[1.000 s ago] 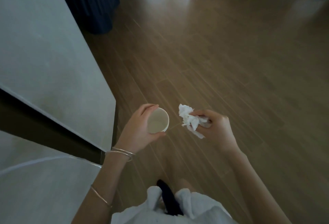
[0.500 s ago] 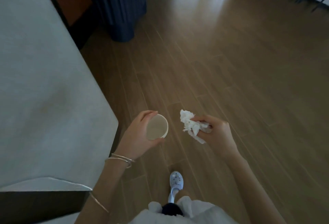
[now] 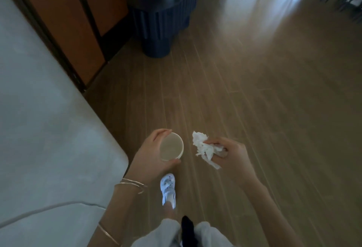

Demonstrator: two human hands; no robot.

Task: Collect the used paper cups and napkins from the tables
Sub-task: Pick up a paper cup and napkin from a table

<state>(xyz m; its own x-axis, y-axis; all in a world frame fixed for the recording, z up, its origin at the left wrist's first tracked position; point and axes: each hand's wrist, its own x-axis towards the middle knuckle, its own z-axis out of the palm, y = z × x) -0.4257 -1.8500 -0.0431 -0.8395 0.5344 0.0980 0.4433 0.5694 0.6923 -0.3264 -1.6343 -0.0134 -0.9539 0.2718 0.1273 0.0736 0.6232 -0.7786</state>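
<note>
My left hand (image 3: 150,156) holds a paper cup (image 3: 172,148), fingers curled round its wall. My right hand (image 3: 229,154) pinches a crumpled napkin (image 3: 203,146) between clamped fingers. Both hang above the wooden floor (image 3: 254,90), beside the grey table (image 3: 49,129). I judge this to be the carrying step; the next move calls for finding a bin or another table.

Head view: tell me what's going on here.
A person stands on the wooden floor beside a grey table, both hands full. The left hand grips an empty-looking paper cup; the right hand pinches a crumpled white napkin. Both are held over the floor; a dark side table stands ahead.
</note>
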